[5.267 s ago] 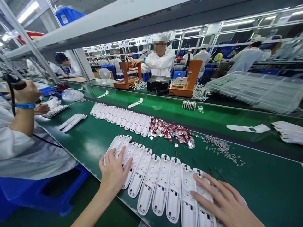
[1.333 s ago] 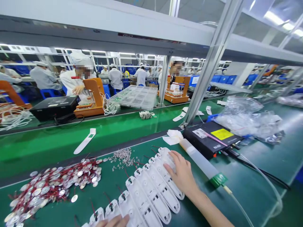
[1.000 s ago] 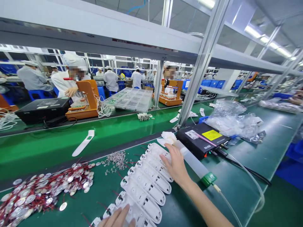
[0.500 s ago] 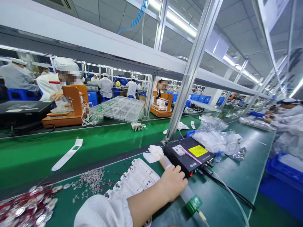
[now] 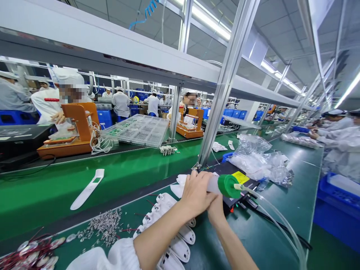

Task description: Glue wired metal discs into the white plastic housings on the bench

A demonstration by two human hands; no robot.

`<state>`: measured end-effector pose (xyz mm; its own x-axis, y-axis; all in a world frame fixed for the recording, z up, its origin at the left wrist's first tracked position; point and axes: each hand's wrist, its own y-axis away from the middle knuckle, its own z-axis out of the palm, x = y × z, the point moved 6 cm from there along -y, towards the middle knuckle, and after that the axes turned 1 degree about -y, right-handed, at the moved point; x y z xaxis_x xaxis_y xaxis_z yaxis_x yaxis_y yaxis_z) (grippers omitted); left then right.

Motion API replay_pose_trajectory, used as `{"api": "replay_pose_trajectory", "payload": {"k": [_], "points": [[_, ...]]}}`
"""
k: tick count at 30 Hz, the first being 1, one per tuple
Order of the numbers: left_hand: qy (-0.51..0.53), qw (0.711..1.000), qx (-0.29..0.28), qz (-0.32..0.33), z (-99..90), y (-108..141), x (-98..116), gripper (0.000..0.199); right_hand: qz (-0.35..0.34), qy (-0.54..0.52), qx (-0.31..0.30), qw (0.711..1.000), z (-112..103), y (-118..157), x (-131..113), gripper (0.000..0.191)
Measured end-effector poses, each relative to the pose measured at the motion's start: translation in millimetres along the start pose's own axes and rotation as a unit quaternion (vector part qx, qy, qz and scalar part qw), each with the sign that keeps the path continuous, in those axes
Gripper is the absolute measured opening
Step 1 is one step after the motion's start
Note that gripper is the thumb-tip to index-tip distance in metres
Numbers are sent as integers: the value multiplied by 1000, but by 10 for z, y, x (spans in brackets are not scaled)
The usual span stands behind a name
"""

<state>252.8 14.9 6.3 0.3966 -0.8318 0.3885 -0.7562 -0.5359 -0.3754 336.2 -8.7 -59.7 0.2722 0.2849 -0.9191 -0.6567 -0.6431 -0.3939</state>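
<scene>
A dispensing syringe with a green cap and a clear air tube lies tilted in front of me, its cap end to the right. My left hand wraps over the barrel from above, fingers closed. From below, my right hand closes against the same barrel, touching the left hand; its fingertips are mostly hidden. The syringe's tip is out of sight behind the left hand. Beside that hand lies crumpled white tissue. A row of white plastic shells with thin red wires sits under my left forearm.
A black controller box stands behind the syringe, close to a metal post. Clear plastic bags lie to the right. Small clear parts and red-wired discs are heaped at left. One white strip rests on the green belt.
My right hand has come into view and joined the left at the syringe. The syringe's green cap end has swung up, and the left hand has moved slightly up and left.
</scene>
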Motion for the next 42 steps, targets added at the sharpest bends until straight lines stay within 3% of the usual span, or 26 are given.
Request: {"api": "replay_pose_trajectory", "payload": {"k": [3,7,9,16,25,29,34,38,42], "points": [[10,999,-6,-44,-55,5,-323,61,8,25,17,999,-46,-82,-37,42],[-35,988,-53,-143,-3,147,-837,4,27,60,76,995,-179,-30,-56,43],[-57,981,-85,-165,94,213,-960,9,24,67,101,992,-210,-6,-68,48],[-71,975,-112,-180,403,120,-991,9,37,89,116,989,-228,18,-129,44],[-67,982,-101,-147,477,52,-954,5,73,115,86,987,-201,37,-48,42],[-78,982,-89,-145,392,53,-944,13,68,126,114,983,-281,31,-87,43],[-89,978,-70,-172,117,151,-1039,20,19,113,238,964,-518,61,-260,43],[-56,983,-84,-156,-137,418,-1127,16,-71,-8,306,949,-587,81,-544,39],[-13,988,-112,-110,-229,712,-1213,23,-98,-172,278,940,-471,55,-774,37]]}}
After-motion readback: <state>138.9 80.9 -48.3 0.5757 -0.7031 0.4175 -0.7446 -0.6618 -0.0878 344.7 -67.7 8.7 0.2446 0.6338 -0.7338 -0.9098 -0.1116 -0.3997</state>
